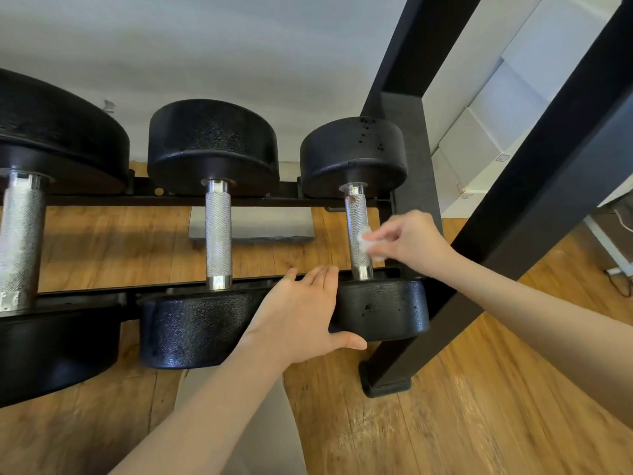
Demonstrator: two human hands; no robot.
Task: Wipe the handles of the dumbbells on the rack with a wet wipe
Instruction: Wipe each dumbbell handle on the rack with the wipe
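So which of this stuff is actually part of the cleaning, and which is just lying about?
Part of the job:
- wet wipe, pinched in the right hand
- right dumbbell's handle
- left hand, resting on that dumbbell's near head
- middle dumbbell
- left dumbbell
- rack

Just lying about:
- white boxes
- grey slab on the floor

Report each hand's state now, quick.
Left hand: open, fingers straight, resting against the near head of the rightmost dumbbell.
Right hand: pinches the wet wipe against that dumbbell's handle.

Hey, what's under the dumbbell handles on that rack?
Wooden floor and a flat grey plate show beneath the middle handle. The right handle and wipe hide the floor behind them.
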